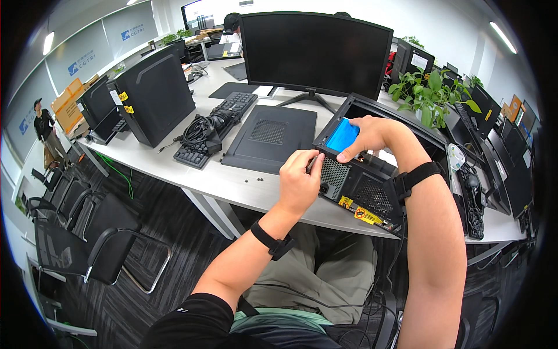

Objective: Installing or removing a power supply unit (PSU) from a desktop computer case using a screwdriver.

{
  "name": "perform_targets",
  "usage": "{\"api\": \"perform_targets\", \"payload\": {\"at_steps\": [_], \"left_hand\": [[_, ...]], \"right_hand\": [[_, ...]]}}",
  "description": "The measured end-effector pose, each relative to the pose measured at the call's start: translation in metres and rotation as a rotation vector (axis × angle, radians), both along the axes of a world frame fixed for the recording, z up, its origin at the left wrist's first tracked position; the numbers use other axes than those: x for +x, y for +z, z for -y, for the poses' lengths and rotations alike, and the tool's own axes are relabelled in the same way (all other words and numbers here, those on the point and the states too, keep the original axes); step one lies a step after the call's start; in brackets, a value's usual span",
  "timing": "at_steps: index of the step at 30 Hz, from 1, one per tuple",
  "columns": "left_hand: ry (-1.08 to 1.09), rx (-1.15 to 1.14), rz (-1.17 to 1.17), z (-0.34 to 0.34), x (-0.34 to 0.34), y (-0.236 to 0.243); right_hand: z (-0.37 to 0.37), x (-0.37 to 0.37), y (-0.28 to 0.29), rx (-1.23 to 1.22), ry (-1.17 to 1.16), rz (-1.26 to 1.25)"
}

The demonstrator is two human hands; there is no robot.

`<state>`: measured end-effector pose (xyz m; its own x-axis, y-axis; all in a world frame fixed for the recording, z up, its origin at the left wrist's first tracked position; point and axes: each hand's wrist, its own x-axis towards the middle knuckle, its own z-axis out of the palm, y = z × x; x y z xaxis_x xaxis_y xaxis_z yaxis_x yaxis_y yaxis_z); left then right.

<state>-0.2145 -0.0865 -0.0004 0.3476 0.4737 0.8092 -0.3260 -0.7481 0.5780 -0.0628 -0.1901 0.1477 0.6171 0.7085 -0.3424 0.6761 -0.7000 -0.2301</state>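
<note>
In the head view, the black computer case (367, 193) lies on its side, near the front edge of the tabletop (212, 181), with its uncovered side upward. Its perforated rear panel faces the person and the front edge. The long side of this panel runs slantwise, from the left down to the right, where its corner reaches the front edge. Whether the depth of the case is longer, I cannot tell, because the right forearm covers much of it.

The right hand (375, 136) is spread over a blue block (343, 136) at the left corner of the case; the thumb is on its near side and the fingers are on its far side, probably to keep it steady against the rear panel. The left hand (299, 177) is beside the same corner. Its thumb and index finger are nearly together and seem to pinch a small dark thing (313, 163), too covered to identify.

To the left lies a flat black side panel (272, 136), perhaps put there to leave the case accessible. Small dark screws (260, 179) rest near the front edge, likely within easy reach. The monitor (317, 55) stands behind, farther from this edge.
</note>
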Motion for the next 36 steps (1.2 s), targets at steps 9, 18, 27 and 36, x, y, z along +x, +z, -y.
{"api": "perform_targets", "payload": {"at_steps": [9,18,27,36], "left_hand": [[0.057,0.087,0.023,-0.0007,0.0040,0.0000],[0.053,0.130,0.087,-0.0017,0.0053,-0.0004],[0.002,-0.006,0.019,0.0036,-0.0008,0.0019],[-0.014,-0.035,0.001,0.0015,-0.0012,0.0035]], "right_hand": [[0.0002,-0.0020,0.0004,0.008,-0.008,0.024],[0.0007,-0.0045,0.0024,0.014,-0.008,0.028],[0.0012,-0.0055,0.0031,0.024,-0.001,0.038],[0.0012,-0.0015,0.0005,0.055,0.015,-0.011]]}}
